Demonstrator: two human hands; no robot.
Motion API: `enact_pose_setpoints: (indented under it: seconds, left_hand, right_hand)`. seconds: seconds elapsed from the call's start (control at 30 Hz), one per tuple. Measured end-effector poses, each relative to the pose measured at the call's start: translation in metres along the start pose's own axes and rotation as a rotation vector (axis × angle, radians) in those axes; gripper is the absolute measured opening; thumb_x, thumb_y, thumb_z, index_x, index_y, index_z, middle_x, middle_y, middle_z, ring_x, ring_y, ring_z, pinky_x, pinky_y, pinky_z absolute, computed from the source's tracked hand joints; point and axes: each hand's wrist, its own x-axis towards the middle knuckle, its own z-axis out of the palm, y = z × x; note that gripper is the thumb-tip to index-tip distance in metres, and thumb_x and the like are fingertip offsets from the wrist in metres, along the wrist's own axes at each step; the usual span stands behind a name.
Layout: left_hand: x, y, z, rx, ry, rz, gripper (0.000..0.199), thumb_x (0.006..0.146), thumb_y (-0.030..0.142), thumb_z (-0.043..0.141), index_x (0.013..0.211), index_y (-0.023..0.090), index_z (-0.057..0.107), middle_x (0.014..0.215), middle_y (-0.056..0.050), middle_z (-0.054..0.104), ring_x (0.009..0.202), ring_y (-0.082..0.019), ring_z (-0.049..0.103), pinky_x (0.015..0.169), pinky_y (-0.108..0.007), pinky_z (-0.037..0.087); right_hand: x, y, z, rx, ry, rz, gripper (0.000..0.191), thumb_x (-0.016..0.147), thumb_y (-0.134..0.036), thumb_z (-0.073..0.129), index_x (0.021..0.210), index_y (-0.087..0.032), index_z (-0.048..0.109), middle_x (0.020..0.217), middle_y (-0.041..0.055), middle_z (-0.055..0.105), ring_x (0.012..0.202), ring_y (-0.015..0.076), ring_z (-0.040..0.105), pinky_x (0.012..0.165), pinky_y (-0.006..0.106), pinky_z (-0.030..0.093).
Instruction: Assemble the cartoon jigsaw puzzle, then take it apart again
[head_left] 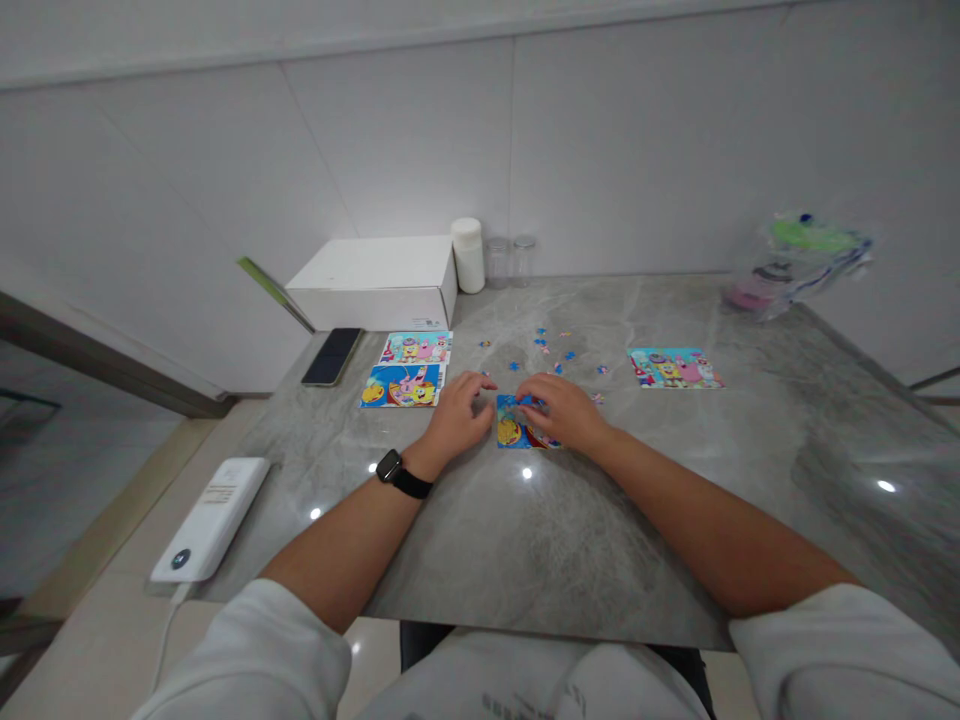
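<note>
A partly joined jigsaw puzzle (510, 432), blue with a yellow figure, lies on the grey table before me. Over its upper right part is my right hand (566, 410), thumb and fingertips together around a small blue puzzle piece (528, 400); the hand hides part of the puzzle. My left hand (461, 408) rests at the puzzle's left side, fingers curved, with a gap between thumb and fingertips and nothing visible in it. Beyond both hands several loose puzzle pieces (514, 366) are scattered. A black watch (390, 467) is on my left wrist.
Left of my hands lie two picture cards (403, 386), with a phone (333, 356) beyond. Another picture card (676, 368) lies to the right. Along the back stand a white box (375, 280), a white bottle (469, 256) and two glasses (523, 262). A plastic bag (795, 265) sits far right, a power bank (212, 520) front left.
</note>
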Motion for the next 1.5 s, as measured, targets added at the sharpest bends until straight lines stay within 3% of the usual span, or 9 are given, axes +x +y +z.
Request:
enact_pose_setpoints:
  seconds: [0.13,0.3,0.77,1.2,1.5]
  left_hand:
    - [-0.002,0.005,-0.002,0.097,-0.091,0.027,0.029,0.085,0.02,0.071,0.113,0.023,0.066,0.12,-0.009,0.068,0.116,-0.028,0.062,0.101,-0.046,0.048]
    - [-0.003,0.005,-0.001,0.148,-0.16,0.022,0.027,0.086,0.03,0.077,0.111,0.024,0.069,0.118,-0.009,0.069,0.113,-0.03,0.062,0.099,-0.047,0.048]
    - [-0.004,0.005,0.001,0.164,-0.194,0.053,0.023,0.087,0.027,0.075,0.11,0.026,0.073,0.12,-0.006,0.072,0.113,-0.029,0.064,0.101,-0.047,0.047]
    - [-0.005,0.006,0.001,0.174,-0.198,0.056,0.022,0.086,0.026,0.075,0.108,0.029,0.077,0.12,-0.004,0.074,0.11,-0.028,0.064,0.098,-0.048,0.046]
    - [-0.005,0.01,-0.002,0.188,-0.196,0.063,0.023,0.088,0.025,0.074,0.11,0.03,0.076,0.121,-0.005,0.073,0.109,-0.028,0.063,0.1,-0.049,0.044]
  right_hand:
    - [0.008,0.005,-0.004,-0.049,-0.073,0.037,0.01,0.092,-0.018,0.068,0.1,-0.022,0.073,0.102,0.0061,0.074,0.094,0.0209,0.067,0.088,0.033,0.049]
    - [0.01,0.006,0.007,-0.114,-0.104,0.038,0.008,0.093,-0.02,0.07,0.1,-0.022,0.074,0.102,0.0069,0.075,0.096,0.0216,0.067,0.09,0.034,0.047]
    - [0.009,0.005,0.013,-0.211,-0.2,-0.062,0.01,0.096,-0.02,0.067,0.1,-0.021,0.076,0.098,0.0083,0.074,0.095,0.0231,0.065,0.089,0.037,0.045]
    - [0.002,0.004,0.006,-0.223,-0.154,-0.059,0.016,0.097,-0.018,0.063,0.102,-0.022,0.078,0.104,0.0092,0.074,0.097,0.0232,0.065,0.095,0.038,0.046]
    - [-0.002,0.004,0.009,-0.227,-0.157,-0.079,0.019,0.098,-0.02,0.063,0.103,-0.023,0.081,0.103,0.0085,0.072,0.094,0.022,0.064,0.088,0.036,0.047]
